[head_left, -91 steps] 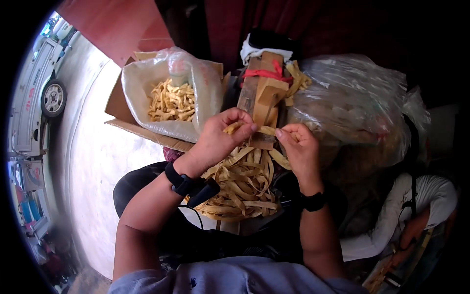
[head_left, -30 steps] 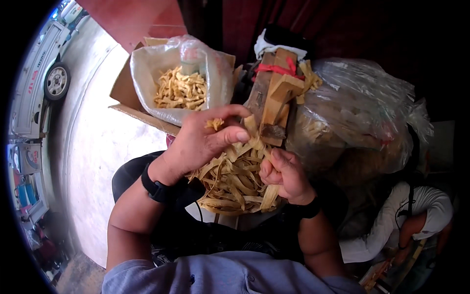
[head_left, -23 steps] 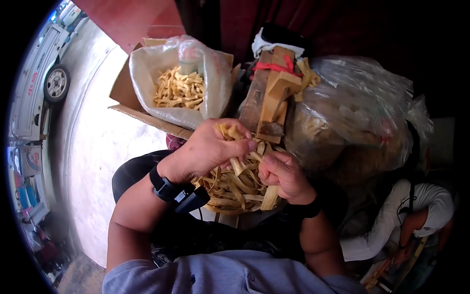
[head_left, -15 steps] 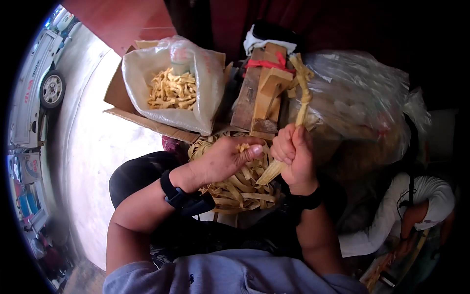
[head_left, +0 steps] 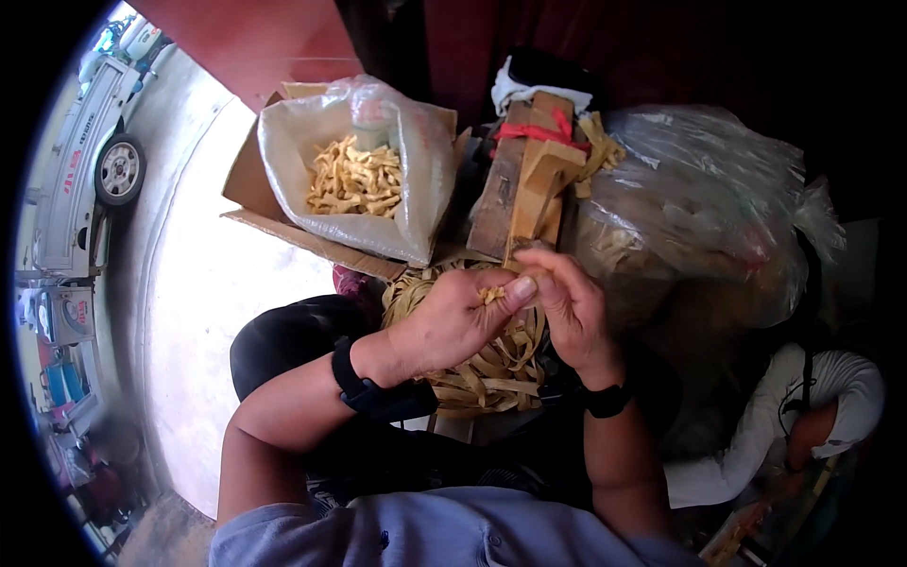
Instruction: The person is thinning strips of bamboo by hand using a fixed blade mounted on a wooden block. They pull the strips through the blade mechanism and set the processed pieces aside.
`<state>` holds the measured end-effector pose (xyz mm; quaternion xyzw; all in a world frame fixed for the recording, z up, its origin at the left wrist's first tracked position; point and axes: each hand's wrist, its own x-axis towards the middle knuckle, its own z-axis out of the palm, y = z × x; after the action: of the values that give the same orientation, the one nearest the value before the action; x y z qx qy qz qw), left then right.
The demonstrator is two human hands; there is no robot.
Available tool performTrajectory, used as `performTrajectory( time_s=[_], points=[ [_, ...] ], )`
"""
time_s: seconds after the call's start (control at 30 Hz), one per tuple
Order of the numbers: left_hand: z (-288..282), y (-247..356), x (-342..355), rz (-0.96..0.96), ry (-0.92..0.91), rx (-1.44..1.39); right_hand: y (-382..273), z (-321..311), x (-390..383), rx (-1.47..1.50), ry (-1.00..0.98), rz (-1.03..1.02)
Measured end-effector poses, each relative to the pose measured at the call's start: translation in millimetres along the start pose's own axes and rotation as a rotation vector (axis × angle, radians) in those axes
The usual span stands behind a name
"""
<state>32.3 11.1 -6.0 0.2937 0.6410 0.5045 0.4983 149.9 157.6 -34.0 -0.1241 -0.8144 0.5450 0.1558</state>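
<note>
My left hand (head_left: 452,319) is closed, with a small crumpled yellow-tan piece (head_left: 491,295) showing between its thumb and curled fingers. My right hand (head_left: 574,317) meets it at the fingertips; its fingers are bent together by the left thumb, and what they pinch is hidden. Both hands hover over a heap of flat tan strips (head_left: 482,383) near my lap. Just beyond them stands a wooden block (head_left: 529,189) bound with red cloth (head_left: 543,130). A clump of tan strips (head_left: 600,156) rests against its right side.
A cardboard box (head_left: 244,180) at the far left holds a white plastic bag (head_left: 423,180) filled with knotted tan pieces (head_left: 354,178). Clear plastic sheeting (head_left: 699,180) covers things at the right. Another person's white sleeve (head_left: 723,477) shows at lower right. A vehicle wheel (head_left: 120,170) stands far left.
My right hand has come down and left to meet my left hand. The long twisted strip no longer rises from its fist. The whole view has shifted slightly.
</note>
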Motion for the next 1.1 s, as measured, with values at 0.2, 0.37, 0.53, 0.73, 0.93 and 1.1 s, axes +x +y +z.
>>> performTrajectory(
  time_s=[0.2, 0.37, 0.53, 0.73, 0.93, 1.1],
  points=[
    [5, -9, 0, -0.2, 0.043, -0.265, -19, 14, 10, -0.144, 0.125, -0.52],
    [8, 3, -18, -0.124, -0.726, -0.241, -17, -6, 12, -0.107, 0.076, -0.594],
    [-13, 12, -13, 0.483, -0.224, 0.313, -11, 2, 12, -0.248, 0.149, -0.354],
    [-25, -1, 0, 0.888, 0.01, 0.992, 7, 9, -12, 1.152, -0.385, 0.661],
    [-17, -5, -7, 0.828, 0.19, 0.892, 11, 21, -13, 1.271, -0.167, 0.463],
    [-26, -10, -4, 0.521, 0.141, 0.758, -20, 23, -13, 0.427, 0.114, 0.269]
  ],
)
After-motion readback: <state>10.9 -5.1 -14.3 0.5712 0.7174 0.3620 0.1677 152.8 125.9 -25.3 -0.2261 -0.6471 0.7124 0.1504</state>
